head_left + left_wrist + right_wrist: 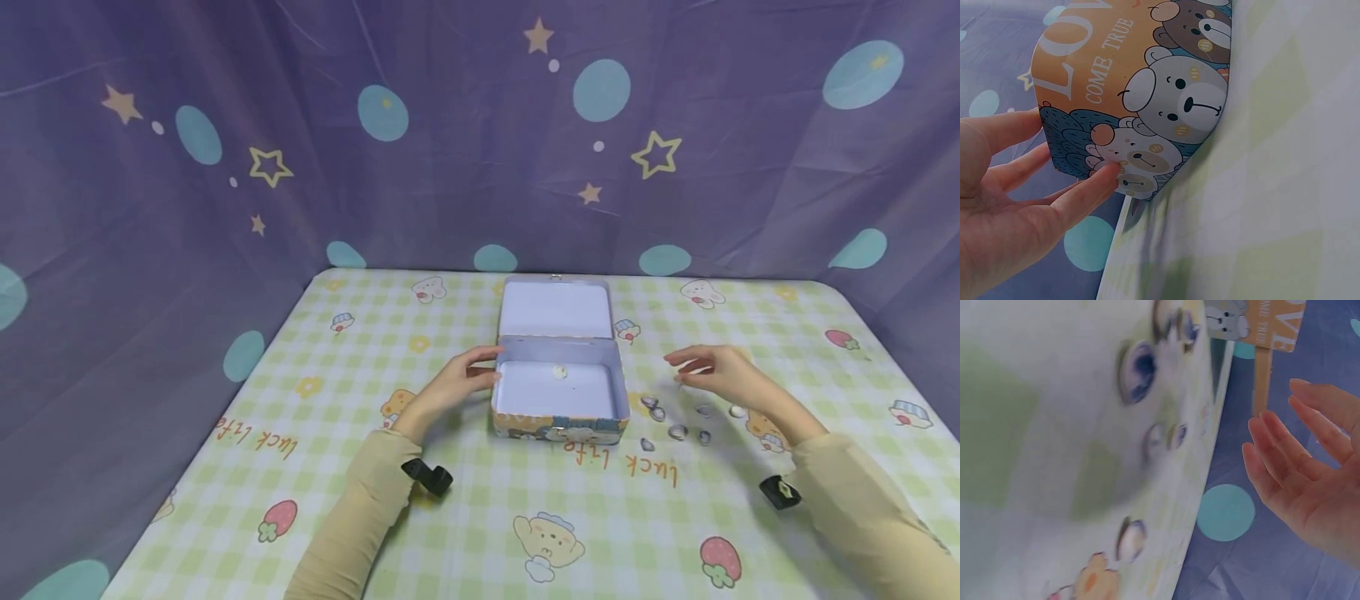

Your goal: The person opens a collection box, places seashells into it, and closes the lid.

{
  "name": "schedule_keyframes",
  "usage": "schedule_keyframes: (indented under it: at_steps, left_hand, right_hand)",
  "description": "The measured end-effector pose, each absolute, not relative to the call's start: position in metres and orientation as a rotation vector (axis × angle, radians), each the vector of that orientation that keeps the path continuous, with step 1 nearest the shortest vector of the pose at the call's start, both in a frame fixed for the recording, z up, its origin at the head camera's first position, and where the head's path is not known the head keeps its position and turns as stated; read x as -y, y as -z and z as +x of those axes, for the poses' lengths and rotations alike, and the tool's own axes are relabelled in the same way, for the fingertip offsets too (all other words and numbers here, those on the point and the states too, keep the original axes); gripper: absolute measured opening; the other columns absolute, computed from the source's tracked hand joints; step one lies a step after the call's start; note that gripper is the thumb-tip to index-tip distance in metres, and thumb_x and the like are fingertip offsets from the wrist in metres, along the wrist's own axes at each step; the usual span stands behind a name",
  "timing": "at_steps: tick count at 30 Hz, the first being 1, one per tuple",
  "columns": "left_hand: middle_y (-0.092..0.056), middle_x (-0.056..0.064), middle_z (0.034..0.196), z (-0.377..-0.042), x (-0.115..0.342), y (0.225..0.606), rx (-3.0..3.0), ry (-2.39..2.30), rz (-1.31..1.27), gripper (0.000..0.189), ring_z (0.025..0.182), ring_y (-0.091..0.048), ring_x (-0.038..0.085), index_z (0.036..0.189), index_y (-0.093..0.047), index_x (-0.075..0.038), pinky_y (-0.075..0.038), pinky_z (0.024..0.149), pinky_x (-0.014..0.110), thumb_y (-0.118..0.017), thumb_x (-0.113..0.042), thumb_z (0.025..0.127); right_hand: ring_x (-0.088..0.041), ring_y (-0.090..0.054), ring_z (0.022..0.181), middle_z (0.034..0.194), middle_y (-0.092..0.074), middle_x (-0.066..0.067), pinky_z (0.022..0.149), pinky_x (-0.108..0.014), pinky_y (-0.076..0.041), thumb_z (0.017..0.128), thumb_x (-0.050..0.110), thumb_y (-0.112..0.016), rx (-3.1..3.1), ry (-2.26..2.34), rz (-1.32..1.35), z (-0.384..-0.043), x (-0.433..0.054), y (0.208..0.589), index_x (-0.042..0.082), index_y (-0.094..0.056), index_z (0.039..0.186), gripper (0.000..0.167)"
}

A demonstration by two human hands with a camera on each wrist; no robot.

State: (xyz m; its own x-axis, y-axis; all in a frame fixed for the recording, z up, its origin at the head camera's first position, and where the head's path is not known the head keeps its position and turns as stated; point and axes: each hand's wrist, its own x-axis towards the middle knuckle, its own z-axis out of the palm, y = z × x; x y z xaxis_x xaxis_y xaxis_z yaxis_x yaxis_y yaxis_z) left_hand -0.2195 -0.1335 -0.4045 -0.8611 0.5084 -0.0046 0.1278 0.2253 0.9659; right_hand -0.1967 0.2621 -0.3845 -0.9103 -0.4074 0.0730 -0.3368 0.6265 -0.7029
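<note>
A tin box [559, 429] with bear pictures on its sides stands with its lid [556, 308] thrown back. Inside it, one small whitish piece [560, 372] lies near the back wall. My left hand [455, 385] is at the box's left side; in the left wrist view its fingertips [1107, 175] rest on the printed wall, fingers spread. To the right of the box, my right hand [716, 372] hovers over the cloth with fingers slightly bent. Nothing shows between those fingers in the right wrist view. Several small seashells [678, 432] with dark purple insides lie below and beside it.
A green checked tablecloth [435, 550] with printed animals and strawberries covers the table. Behind and to the left hangs a purple curtain [465, 192] with stars and dots. Black wrist cameras [427, 477] sit on both sleeves.
</note>
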Motion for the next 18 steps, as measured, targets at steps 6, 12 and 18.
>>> schedule_keyframes:
  at_steps: [6, 12, 18]
  left_hand:
    - [-0.034, 0.023, 0.135, -0.219, 0.134, 0.405, -2.194, -1.661, 0.586, 0.047, 0.115, -0.043, 0.038, 0.132, -0.037, 0.001, -0.044, 0.092, 0.036, -0.053, -0.005, 0.088]
    - [-0.033, 0.024, 0.135, -0.219, 0.134, 0.405, -2.189, -1.664, 0.599, 0.047, 0.116, -0.042, 0.039, 0.132, -0.037, 0.002, -0.044, 0.092, 0.037, -0.053, -0.005, 0.088]
    - [-0.034, 0.023, 0.135, -0.219, 0.134, 0.404, -2.196, -1.654, 0.594, 0.047, 0.116, -0.042, 0.038, 0.132, -0.037, 0.001, -0.044, 0.092, 0.036, -0.053, -0.006, 0.088]
  right_hand:
    - [-0.036, -0.059, 0.09, 0.107, -0.057, -0.027, 0.068, -0.021, -0.053, 0.081, -0.001, -0.058, -2.724, 1.142, -0.624, -0.198, -0.27, 0.394, -0.01, -0.055, 0.111, 0.031]
    - [-0.038, -0.057, 0.093, 0.109, -0.055, -0.028, 0.067, -0.023, -0.053, 0.082, 0.001, -0.058, -2.712, 1.093, -0.588, -0.199, -0.276, 0.401, -0.009, -0.055, 0.112, 0.032]
    - [-0.04, -0.054, 0.095, 0.111, -0.054, -0.028, 0.064, -0.026, -0.053, 0.083, 0.004, -0.058, -2.712, 1.039, -0.574, -0.2, -0.278, 0.405, -0.009, -0.055, 0.112, 0.032]
